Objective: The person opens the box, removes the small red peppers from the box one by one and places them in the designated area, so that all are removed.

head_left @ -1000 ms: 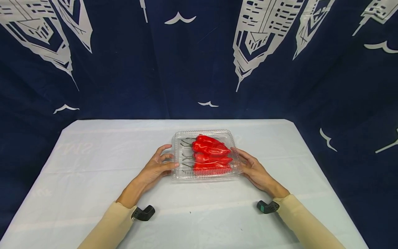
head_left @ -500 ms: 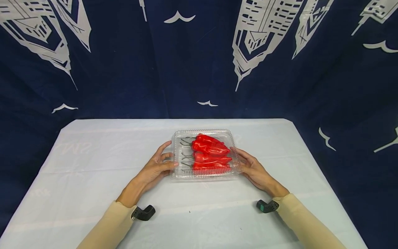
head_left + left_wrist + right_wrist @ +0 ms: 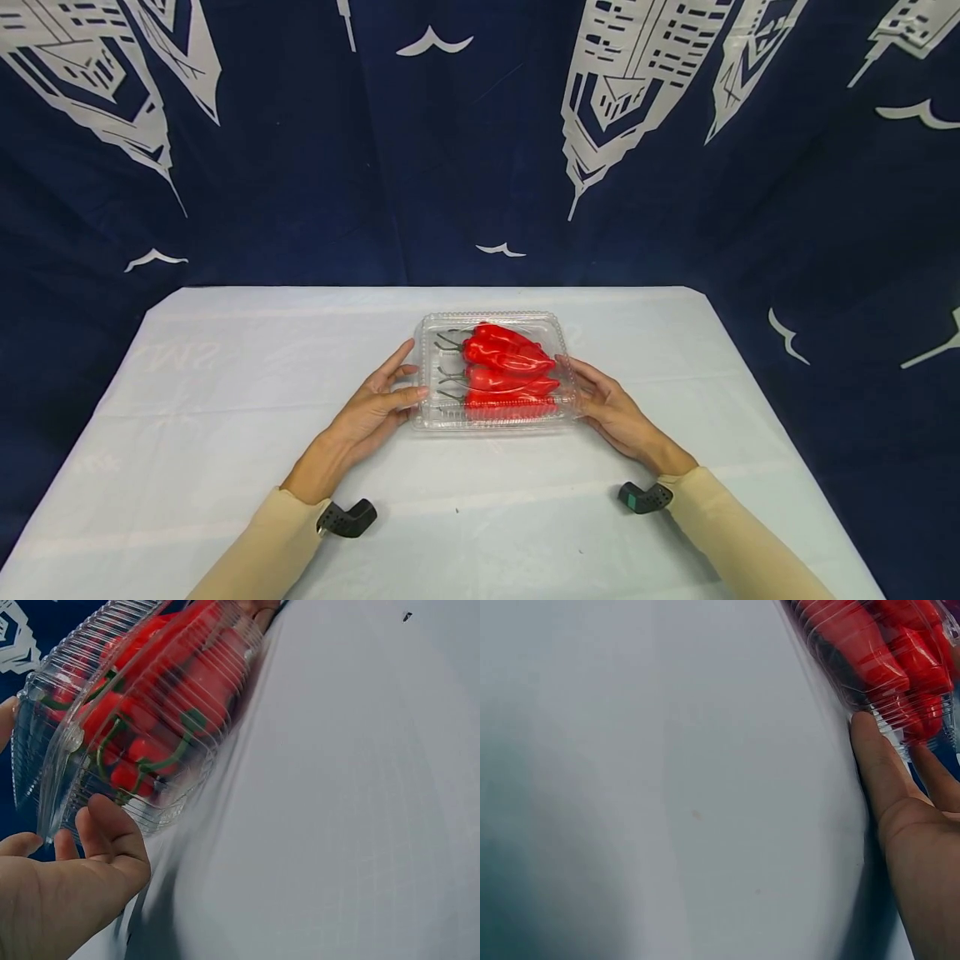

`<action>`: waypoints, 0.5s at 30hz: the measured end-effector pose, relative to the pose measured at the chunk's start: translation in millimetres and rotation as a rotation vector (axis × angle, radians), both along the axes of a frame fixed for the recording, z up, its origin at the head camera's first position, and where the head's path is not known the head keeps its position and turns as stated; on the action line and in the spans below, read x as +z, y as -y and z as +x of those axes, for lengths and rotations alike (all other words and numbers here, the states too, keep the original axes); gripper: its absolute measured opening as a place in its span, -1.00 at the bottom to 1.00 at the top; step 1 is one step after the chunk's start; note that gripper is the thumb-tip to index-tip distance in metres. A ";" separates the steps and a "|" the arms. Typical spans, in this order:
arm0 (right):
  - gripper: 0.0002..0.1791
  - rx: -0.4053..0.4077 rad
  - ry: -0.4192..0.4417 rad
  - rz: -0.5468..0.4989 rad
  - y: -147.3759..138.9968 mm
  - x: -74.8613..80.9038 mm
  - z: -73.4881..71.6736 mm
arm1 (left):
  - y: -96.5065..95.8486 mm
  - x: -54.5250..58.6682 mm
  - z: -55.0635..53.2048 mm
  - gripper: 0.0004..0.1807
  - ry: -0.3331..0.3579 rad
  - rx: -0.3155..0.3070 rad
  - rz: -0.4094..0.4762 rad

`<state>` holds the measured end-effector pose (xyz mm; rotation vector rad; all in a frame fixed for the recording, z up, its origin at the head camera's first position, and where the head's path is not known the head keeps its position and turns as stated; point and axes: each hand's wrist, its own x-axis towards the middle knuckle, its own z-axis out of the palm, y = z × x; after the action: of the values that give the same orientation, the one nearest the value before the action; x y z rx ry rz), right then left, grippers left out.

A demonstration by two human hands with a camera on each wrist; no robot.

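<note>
Lightly, the left hand [image 3: 372, 410] and right hand [image 3: 613, 410], unclenched, touched the clear plastic clamshell [image 3: 495, 426] of red peppers [image 3: 510, 360] between them.

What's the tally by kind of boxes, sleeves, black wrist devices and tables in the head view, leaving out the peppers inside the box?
Clear plastic box: 1
Beige sleeves: 2 (left sleeve, right sleeve)
Black wrist devices: 2 (left device, right device)
White-covered table: 1
Total: 6
</note>
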<state>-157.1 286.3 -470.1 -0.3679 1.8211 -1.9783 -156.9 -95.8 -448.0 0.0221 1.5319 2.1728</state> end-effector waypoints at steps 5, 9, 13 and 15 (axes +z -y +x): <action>-0.23 0.000 -0.003 0.007 0.0 0.5 -0.4 | -1.1 0.9 0.5 -0.03 0.021 0.013 0.026; -0.23 -0.002 -0.003 0.016 0.6 1.1 -0.4 | -2.0 3.2 1.5 -0.05 0.046 0.040 0.046; -0.23 -0.002 -0.003 0.013 0.6 0.9 -0.5 | -2.6 4.7 1.5 -0.08 0.073 0.070 0.071; -0.23 -0.001 -0.003 0.009 0.2 0.5 -0.6 | -2.7 5.7 1.8 -0.10 0.085 0.080 0.089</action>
<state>-157.7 286.1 -469.6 -0.3677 1.8323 -1.9704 -155.0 -93.0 -442.3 -0.1024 1.4114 2.2727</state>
